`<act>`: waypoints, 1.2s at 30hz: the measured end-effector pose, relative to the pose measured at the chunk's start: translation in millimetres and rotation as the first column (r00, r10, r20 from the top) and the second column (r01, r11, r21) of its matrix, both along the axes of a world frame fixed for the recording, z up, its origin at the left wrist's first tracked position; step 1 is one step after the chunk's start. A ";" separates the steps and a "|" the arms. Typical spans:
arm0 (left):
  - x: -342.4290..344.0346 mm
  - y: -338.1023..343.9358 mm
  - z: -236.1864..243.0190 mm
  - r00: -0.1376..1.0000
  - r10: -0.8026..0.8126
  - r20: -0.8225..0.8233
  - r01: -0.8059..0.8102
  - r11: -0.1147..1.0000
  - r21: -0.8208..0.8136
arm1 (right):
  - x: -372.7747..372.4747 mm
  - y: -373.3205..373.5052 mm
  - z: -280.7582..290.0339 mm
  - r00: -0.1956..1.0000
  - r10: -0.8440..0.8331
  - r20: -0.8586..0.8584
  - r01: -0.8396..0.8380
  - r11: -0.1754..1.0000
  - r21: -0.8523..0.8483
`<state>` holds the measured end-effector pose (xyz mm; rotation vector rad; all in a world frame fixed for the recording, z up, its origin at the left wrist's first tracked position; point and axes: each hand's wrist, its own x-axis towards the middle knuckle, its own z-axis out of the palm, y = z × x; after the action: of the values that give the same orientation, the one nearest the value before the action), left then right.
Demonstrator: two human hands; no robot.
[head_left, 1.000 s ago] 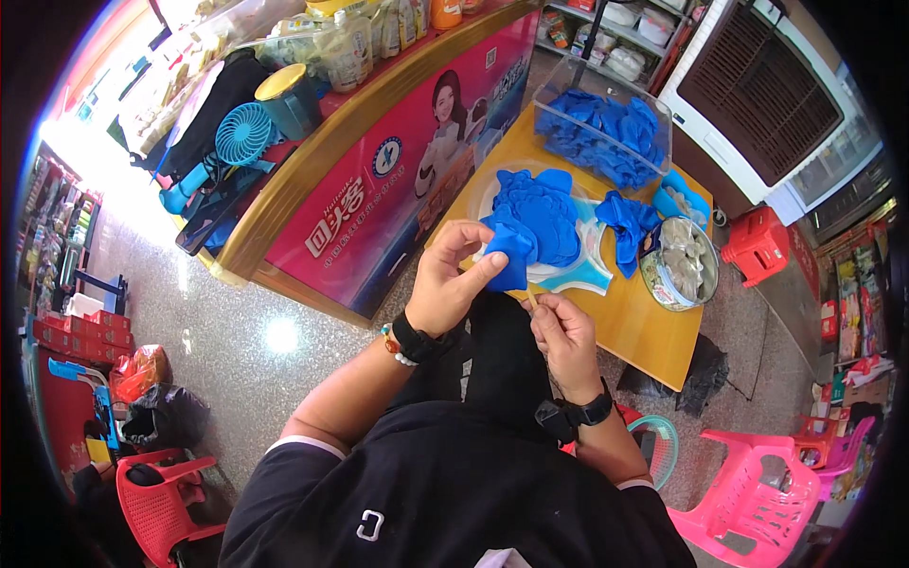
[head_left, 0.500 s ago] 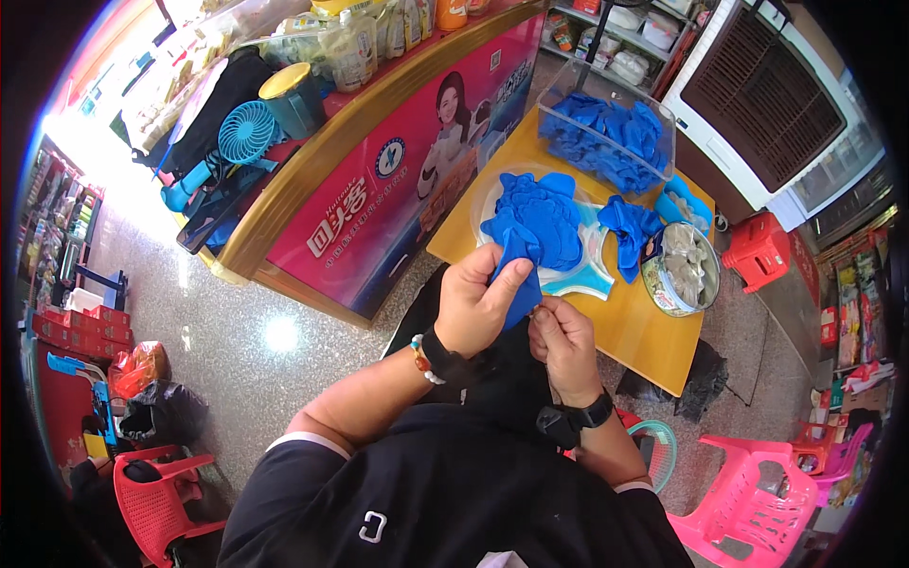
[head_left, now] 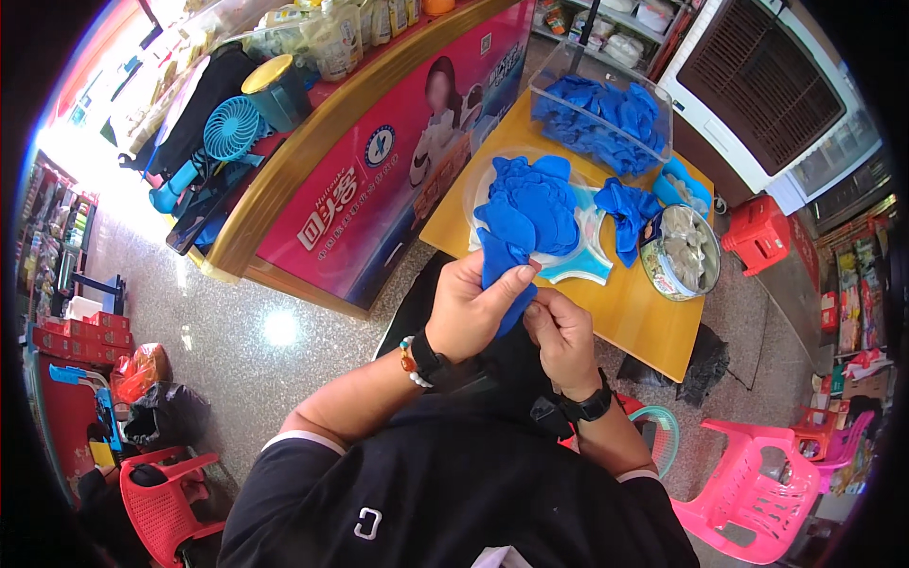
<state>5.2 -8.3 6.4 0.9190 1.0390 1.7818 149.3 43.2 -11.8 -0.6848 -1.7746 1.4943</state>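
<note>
My left hand [head_left: 473,305] grips a soft blue piece [head_left: 507,230], cloth-like, between thumb and fingers. Close by on the right, my right hand [head_left: 563,343] is closed in a pinch at the lower edge of that piece; anything small between its fingertips is hidden. Just beyond the hands, a stack of blue rounded pieces [head_left: 544,194] lies on a white and light-blue sheet [head_left: 587,262]. Another crumpled blue piece [head_left: 627,218] rests to the right of the stack. All of these are on a yellow wooden table [head_left: 653,327].
At the table's far end stands a clear plastic bin [head_left: 606,156] full of blue pieces. A round tin [head_left: 677,282] with greyish contents and a small blue container [head_left: 699,201] sit at the right. A counter [head_left: 312,142] runs along the left; a pink chair [head_left: 757,473] stands lower right.
The right hand's fingers have shifted slightly at the blue piece's edge. Both hands still hold close together. The view has tilted a little, moving the table slightly upward.
</note>
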 end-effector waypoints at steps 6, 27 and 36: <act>-5.4 -1.9 7.5 1.000 0.024 0.003 -0.024 0.998 0.056 | 7.4 -1.8 -7.6 0.998 -0.045 -0.031 0.040 0.986 -0.161; 0.9 10.4 7.5 0.982 0.191 0.001 -0.190 0.981 -0.027 | 13.4 -0.2 -16.4 0.999 0.004 -0.039 -0.011 0.985 -0.171; 4.1 2.1 -19.7 0.982 -0.061 0.179 0.069 0.997 -0.041 | 10.3 9.2 -8.1 0.933 -0.025 -0.359 -0.173 0.843 -0.510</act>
<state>9.3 -6.1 -13.3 0.7420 0.9228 1.7431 159.6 52.5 -19.9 -0.5612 -1.1190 2.0542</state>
